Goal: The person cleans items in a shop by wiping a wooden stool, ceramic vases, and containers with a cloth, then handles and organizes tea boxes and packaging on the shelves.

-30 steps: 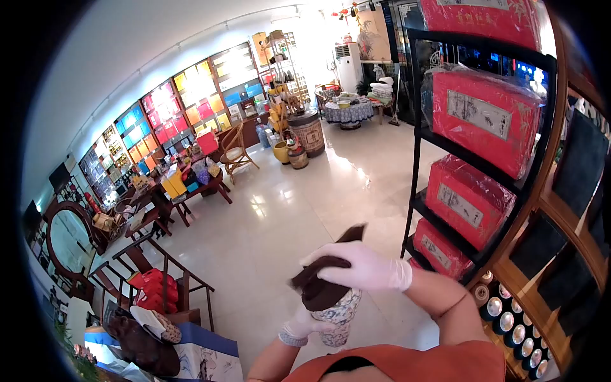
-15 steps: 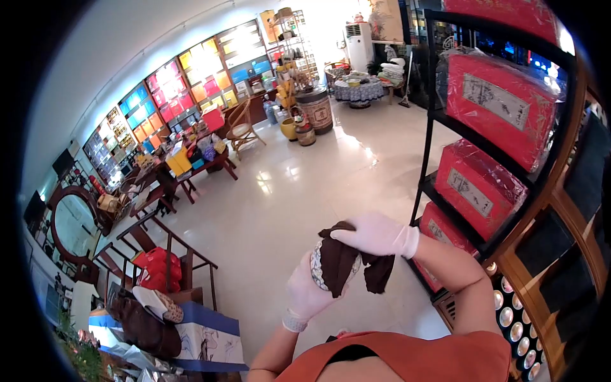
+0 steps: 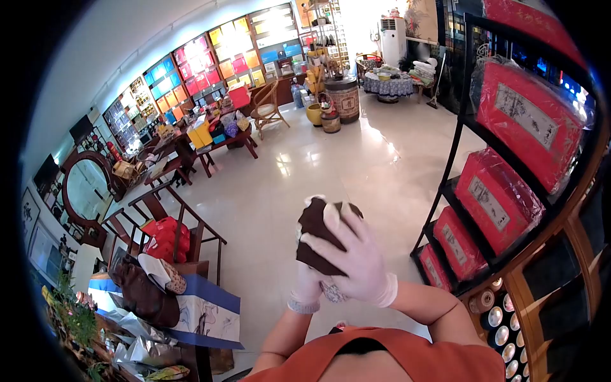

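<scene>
In front of my chest, both hands wear white gloves. My left hand [image 3: 308,284] grips a rounded piece with a blue-and-white floral pattern [image 3: 333,293], like painted porcelain; most of it is hidden, so I cannot tell its exact kind. A dark brown cloth [image 3: 316,232] lies spread over the piece. My right hand [image 3: 356,254] presses the cloth against it from above and the right, fingers apart and bent over the fabric. Pale gloved fingertips show at the cloth's upper and left edges.
On my right stands a black shelf rack [image 3: 453,153] with red, plastic-wrapped boxes [image 3: 528,121]. Lower left are a wooden chair [image 3: 197,232] with a red bag [image 3: 167,240] and a blue-and-white box [image 3: 207,312] under a brown leather bag [image 3: 143,299]. Farther off are tables and display shelves.
The cloth, which hung loose at the right, now covers the front of the patterned piece. My right hand has moved down and spread over it. The view has turned slightly left.
</scene>
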### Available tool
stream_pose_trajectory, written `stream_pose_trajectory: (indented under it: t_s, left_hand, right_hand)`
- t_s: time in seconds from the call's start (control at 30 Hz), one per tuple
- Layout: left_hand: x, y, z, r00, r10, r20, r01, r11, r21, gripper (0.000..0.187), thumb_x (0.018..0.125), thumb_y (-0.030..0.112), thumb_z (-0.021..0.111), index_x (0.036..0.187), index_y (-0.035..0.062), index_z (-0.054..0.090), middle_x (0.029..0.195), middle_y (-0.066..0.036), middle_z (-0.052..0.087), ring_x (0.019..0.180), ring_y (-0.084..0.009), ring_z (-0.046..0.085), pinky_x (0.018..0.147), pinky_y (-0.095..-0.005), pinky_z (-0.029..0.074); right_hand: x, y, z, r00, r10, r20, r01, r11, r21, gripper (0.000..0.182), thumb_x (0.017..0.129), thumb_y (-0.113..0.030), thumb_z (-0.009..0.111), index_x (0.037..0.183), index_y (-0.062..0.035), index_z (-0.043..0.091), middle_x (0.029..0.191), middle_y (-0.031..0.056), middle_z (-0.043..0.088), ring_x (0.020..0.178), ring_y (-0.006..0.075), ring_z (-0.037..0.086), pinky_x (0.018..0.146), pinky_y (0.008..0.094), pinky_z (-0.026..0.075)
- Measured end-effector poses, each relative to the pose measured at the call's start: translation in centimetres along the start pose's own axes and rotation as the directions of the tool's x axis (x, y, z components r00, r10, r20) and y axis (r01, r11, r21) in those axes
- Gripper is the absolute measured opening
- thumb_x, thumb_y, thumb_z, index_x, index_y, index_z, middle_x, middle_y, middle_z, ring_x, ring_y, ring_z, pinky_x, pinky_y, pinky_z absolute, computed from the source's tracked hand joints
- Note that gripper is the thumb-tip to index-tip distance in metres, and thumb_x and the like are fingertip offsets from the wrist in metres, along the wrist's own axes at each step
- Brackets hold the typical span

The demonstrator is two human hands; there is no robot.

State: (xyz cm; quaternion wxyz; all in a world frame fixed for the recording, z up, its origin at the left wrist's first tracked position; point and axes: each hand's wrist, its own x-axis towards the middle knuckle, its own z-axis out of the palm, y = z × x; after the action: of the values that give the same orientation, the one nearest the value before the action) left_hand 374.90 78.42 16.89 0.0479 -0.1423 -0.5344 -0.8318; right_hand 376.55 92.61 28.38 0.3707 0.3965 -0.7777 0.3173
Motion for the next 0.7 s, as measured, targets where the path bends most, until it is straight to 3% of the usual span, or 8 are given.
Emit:
stream_pose_trajectory:
  t_s: [0.13,0.27,0.33,0.4,0.43,0.5,0.63,0.7]
  left_hand:
    - [-0.6,-1.0,-3.7,0.978,-0.183,0.096,0.202,0.741,-0.640,0.063,0.088,0.040,0.052,0.137,0.0046,0.035,0.133,-0.011,0.044,0.122,-0.0253,0.046,0.099,-0.0390,0.043]
    - [0.6,5.4,-1.0,0.998,-0.039,-0.040,0.021,0.927,-0.374,0.085,0.063,0.041,0.065,0.133,0.0012,0.038,0.116,-0.018,0.056,0.096,-0.0288,0.061,0.077,-0.0378,0.055]
    - [0.8,6.2,-1.5,0.999,0.018,-0.051,-0.037,0.920,-0.389,0.086,0.063,0.047,0.067,0.131,0.0028,0.040,0.114,-0.019,0.056,0.091,-0.0292,0.062,0.072,-0.0364,0.056]
    - [0.7,7.2,-0.4,1.000,0.013,-0.007,-0.015,0.876,-0.481,0.088,0.062,0.053,0.068,0.130,0.0043,0.041,0.112,-0.020,0.057,0.087,-0.0293,0.063,0.069,-0.0356,0.056]
    - [0.6,6.9,-0.6,0.999,0.010,0.047,0.016,0.849,-0.528,0.089,0.061,0.050,0.069,0.131,0.0032,0.040,0.113,-0.020,0.057,0.089,-0.0300,0.063,0.072,-0.0361,0.056]
    - [0.9,5.9,-0.6,0.984,0.004,0.178,0.107,0.786,-0.609,0.092,0.057,0.045,0.071,0.132,0.0009,0.039,0.115,-0.021,0.057,0.094,-0.0314,0.062,0.077,-0.0371,0.056]
    - [0.5,4.7,3.3,1.000,0.002,-0.030,-0.020,0.770,-0.637,0.093,0.057,0.052,0.071,0.131,0.0046,0.041,0.119,-0.017,0.055,0.100,-0.0298,0.060,0.082,-0.0401,0.055]
    - [-0.2,2.7,1.8,0.995,0.044,-0.094,-0.091,0.805,-0.587,0.088,0.069,0.064,0.063,0.136,0.0127,0.039,0.133,-0.008,0.047,0.126,-0.0255,0.043,0.110,-0.0443,0.031]
  right_hand:
    - [-4.3,-0.2,2.9,0.966,-0.248,0.065,0.250,0.968,-0.024,0.043,0.067,-0.021,0.063,0.109,-0.0114,0.066,0.120,0.0125,0.052,0.102,0.0319,0.050,0.090,0.0441,0.041]
    - [-10.6,2.8,4.1,0.913,-0.322,0.251,0.237,0.918,0.317,0.034,0.071,-0.012,0.062,0.105,-0.0114,0.066,0.122,0.0070,0.056,0.106,0.0301,0.053,0.088,0.0428,0.045]
    - [-10.8,5.0,2.4,0.858,-0.006,0.513,-0.326,0.766,0.554,0.029,0.074,-0.002,0.057,0.101,-0.0059,0.066,0.119,0.0107,0.059,0.103,0.0297,0.057,0.089,0.0401,0.047]
    - [-10.0,7.3,1.5,0.536,0.553,0.638,-0.819,0.157,0.552,0.038,0.077,0.005,0.039,0.107,0.0026,0.062,0.113,0.0144,0.062,0.103,0.0244,0.060,0.090,0.0364,0.048]
    - [-9.1,8.8,2.1,0.707,0.550,0.444,-0.555,0.044,0.830,0.041,0.078,0.005,0.037,0.111,0.0034,0.060,0.113,0.0149,0.062,0.099,0.0258,0.063,0.088,0.0358,0.049]
    - [-3.6,7.7,-1.2,0.816,0.522,0.249,-0.446,0.294,0.845,0.043,0.078,0.006,0.039,0.116,0.0029,0.057,0.116,0.0171,0.061,0.102,0.0263,0.063,0.086,0.0346,0.051]
    - [3.5,3.6,-0.1,0.970,0.205,0.131,-0.236,0.662,0.711,0.046,0.078,0.002,0.051,0.122,-0.0073,0.058,0.135,0.0162,0.047,0.121,0.0313,0.047,0.102,0.0373,0.036]
    - [3.5,1.5,2.3,0.999,0.010,-0.047,0.008,0.928,0.373,0.046,0.076,-0.002,0.059,0.121,-0.0112,0.060,0.138,0.0146,0.045,0.125,0.0358,0.044,0.104,0.0392,0.035]
